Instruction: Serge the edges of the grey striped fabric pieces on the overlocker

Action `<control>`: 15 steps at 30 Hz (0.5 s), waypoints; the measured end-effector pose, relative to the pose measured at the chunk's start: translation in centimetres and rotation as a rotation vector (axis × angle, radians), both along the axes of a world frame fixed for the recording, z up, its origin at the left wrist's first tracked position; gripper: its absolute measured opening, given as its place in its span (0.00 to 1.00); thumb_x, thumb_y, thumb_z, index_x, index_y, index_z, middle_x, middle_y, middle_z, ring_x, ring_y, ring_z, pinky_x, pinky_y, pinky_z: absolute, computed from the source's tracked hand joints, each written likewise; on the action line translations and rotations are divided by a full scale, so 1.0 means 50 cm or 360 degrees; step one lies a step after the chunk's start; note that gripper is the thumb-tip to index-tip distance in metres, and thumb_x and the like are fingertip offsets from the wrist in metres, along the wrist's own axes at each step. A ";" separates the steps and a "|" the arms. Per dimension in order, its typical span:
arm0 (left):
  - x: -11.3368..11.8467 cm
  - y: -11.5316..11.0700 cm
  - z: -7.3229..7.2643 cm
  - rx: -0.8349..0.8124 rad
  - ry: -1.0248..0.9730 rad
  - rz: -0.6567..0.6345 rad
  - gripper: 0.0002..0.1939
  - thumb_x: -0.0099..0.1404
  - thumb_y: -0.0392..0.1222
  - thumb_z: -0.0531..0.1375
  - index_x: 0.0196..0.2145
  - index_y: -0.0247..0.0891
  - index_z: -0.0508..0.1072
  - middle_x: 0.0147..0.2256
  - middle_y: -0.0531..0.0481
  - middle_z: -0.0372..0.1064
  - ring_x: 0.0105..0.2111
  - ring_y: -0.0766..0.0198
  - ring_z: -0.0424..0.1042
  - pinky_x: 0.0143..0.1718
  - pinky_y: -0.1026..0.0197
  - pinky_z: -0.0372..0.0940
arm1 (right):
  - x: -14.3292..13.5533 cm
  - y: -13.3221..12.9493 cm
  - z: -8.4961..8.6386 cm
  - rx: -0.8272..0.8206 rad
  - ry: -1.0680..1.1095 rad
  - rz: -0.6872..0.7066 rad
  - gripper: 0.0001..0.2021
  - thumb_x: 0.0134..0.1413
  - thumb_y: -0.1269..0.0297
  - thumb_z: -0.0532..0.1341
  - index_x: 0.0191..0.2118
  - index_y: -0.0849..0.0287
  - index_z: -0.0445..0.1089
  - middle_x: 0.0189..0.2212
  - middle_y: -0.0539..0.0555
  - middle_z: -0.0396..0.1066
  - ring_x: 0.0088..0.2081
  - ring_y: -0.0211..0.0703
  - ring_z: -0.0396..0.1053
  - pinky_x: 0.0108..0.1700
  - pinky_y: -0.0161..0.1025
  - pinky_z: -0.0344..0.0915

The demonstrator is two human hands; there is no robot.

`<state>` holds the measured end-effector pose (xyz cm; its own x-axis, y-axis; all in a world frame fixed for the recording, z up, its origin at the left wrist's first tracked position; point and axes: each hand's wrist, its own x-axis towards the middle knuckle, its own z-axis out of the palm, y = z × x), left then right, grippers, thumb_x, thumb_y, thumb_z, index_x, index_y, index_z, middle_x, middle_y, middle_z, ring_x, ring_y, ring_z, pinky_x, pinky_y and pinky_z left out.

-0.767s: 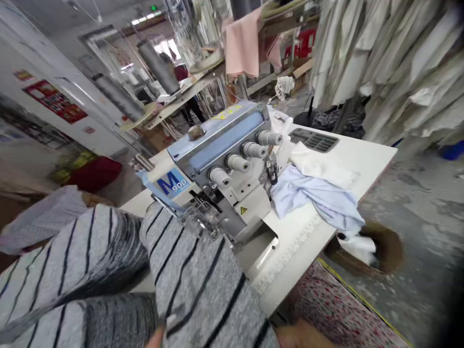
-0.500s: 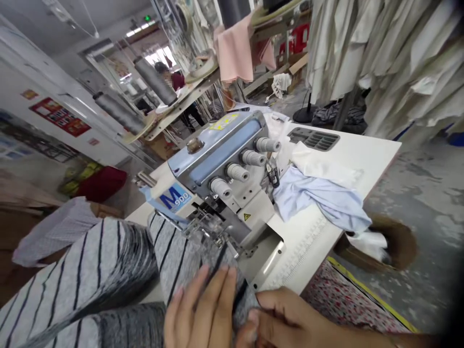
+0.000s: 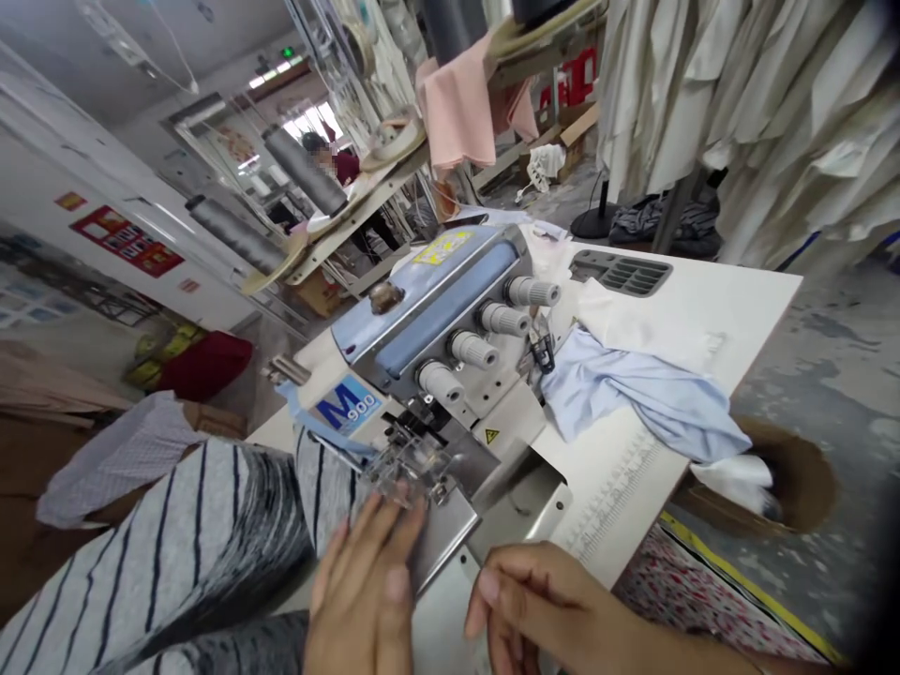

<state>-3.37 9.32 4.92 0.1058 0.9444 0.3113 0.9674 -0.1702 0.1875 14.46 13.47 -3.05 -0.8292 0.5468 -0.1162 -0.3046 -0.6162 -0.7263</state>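
My left hand (image 3: 366, 586) lies flat with outstretched fingers at the front of the overlock sewing machine (image 3: 436, 319). Its fingertips are close to the presser foot area, beside the grey striped fabric (image 3: 327, 487) that runs under the machine's left side. How much cloth is beneath the palm is hidden. Just right of the metal plate (image 3: 446, 534), my right hand (image 3: 541, 605) is curled, thumb against the bent fingers, with no cloth visible in it.
Stacked grey striped fabric pieces (image 3: 175, 544) rise at the left. Light blue cloth (image 3: 639, 380) lies on the white machine table (image 3: 738, 291), right of the machine. A cardboard box (image 3: 808, 478) stands below the right edge. Pale garments (image 3: 773, 122) hang behind; a person (image 3: 344, 169) is far back.
The striped fabric has slid away under the machine, baring the metal plate. My left hand has shifted forward to the presser foot. My right hand has let go of the fabric's edge.
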 end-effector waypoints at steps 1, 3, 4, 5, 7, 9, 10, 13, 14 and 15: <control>0.003 0.008 0.003 -0.0005 -0.0120 0.0089 0.21 0.74 0.45 0.44 0.58 0.57 0.66 0.58 0.59 0.67 0.60 0.64 0.63 0.64 0.55 0.52 | 0.004 -0.006 -0.007 0.0002 -0.0009 -0.0014 0.32 0.54 0.32 0.55 0.34 0.64 0.66 0.19 0.49 0.66 0.17 0.28 0.60 0.21 0.26 0.58; 0.004 0.022 0.003 -0.0007 -0.0320 0.0212 0.19 0.74 0.44 0.46 0.56 0.59 0.68 0.57 0.61 0.67 0.60 0.64 0.62 0.64 0.54 0.51 | 0.011 -0.013 -0.017 0.0004 -0.0039 -0.0062 0.30 0.56 0.35 0.56 0.35 0.64 0.66 0.19 0.50 0.67 0.17 0.29 0.63 0.22 0.27 0.60; 0.003 0.026 0.001 0.0002 -0.0391 0.0246 0.19 0.74 0.45 0.46 0.55 0.60 0.69 0.57 0.61 0.67 0.60 0.64 0.62 0.64 0.52 0.51 | 0.015 -0.015 -0.020 0.0011 -0.0050 -0.0083 0.29 0.57 0.36 0.56 0.35 0.64 0.67 0.20 0.50 0.68 0.18 0.30 0.64 0.22 0.27 0.61; 0.001 0.028 -0.003 0.0021 -0.0439 0.0278 0.18 0.74 0.46 0.46 0.54 0.61 0.70 0.57 0.61 0.67 0.60 0.63 0.63 0.63 0.50 0.52 | 0.019 -0.015 -0.022 0.0027 -0.0058 -0.0093 0.28 0.58 0.38 0.56 0.35 0.64 0.67 0.20 0.51 0.68 0.18 0.31 0.65 0.23 0.28 0.62; 0.000 0.021 -0.014 0.0068 -0.0487 0.0360 0.19 0.74 0.46 0.45 0.53 0.62 0.70 0.57 0.61 0.67 0.60 0.61 0.62 0.63 0.47 0.53 | 0.026 -0.013 -0.022 0.0062 -0.0076 -0.0085 0.27 0.60 0.40 0.56 0.36 0.65 0.67 0.21 0.51 0.69 0.19 0.32 0.67 0.24 0.28 0.64; 0.002 0.001 -0.027 0.0131 -0.0433 0.0423 0.19 0.74 0.45 0.46 0.55 0.62 0.68 0.58 0.61 0.65 0.62 0.61 0.60 0.62 0.47 0.54 | 0.032 -0.010 -0.022 0.0085 -0.0093 -0.0055 0.27 0.60 0.40 0.56 0.36 0.66 0.68 0.21 0.52 0.69 0.20 0.31 0.66 0.24 0.28 0.64; 0.005 -0.014 -0.035 0.0158 -0.0374 0.0442 0.20 0.73 0.44 0.47 0.58 0.62 0.65 0.60 0.60 0.64 0.63 0.61 0.58 0.62 0.48 0.55 | 0.032 -0.009 -0.024 0.0095 -0.0103 -0.0033 0.27 0.60 0.40 0.56 0.36 0.66 0.68 0.21 0.52 0.69 0.20 0.31 0.66 0.25 0.29 0.64; 0.018 -0.063 -0.059 0.0239 -0.0132 0.0425 0.25 0.71 0.41 0.52 0.62 0.60 0.59 0.62 0.57 0.60 0.64 0.58 0.57 0.59 0.50 0.61 | 0.028 -0.005 -0.039 0.0137 -0.0117 0.0018 0.29 0.59 0.38 0.56 0.35 0.66 0.68 0.20 0.51 0.68 0.20 0.31 0.65 0.26 0.29 0.63; 0.023 -0.076 -0.067 0.0281 -0.0076 0.0426 0.26 0.69 0.40 0.53 0.63 0.61 0.58 0.61 0.56 0.62 0.63 0.57 0.58 0.57 0.49 0.63 | 0.026 -0.002 -0.044 0.0165 -0.0134 0.0004 0.29 0.58 0.37 0.56 0.35 0.65 0.68 0.20 0.51 0.68 0.20 0.30 0.64 0.26 0.28 0.62; 0.027 -0.083 -0.074 0.0320 -0.0066 0.0438 0.28 0.68 0.40 0.55 0.62 0.63 0.58 0.59 0.56 0.64 0.62 0.55 0.60 0.55 0.47 0.65 | 0.026 0.001 -0.048 0.0203 -0.0137 0.0018 0.29 0.58 0.37 0.56 0.35 0.65 0.69 0.21 0.50 0.68 0.21 0.30 0.64 0.26 0.28 0.62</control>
<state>-2.01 5.17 1.20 -0.1608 0.8551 0.4929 0.9745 0.0584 0.2167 15.77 13.53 -5.44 -0.8253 0.5524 -0.1176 -0.2313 -0.5205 -0.8219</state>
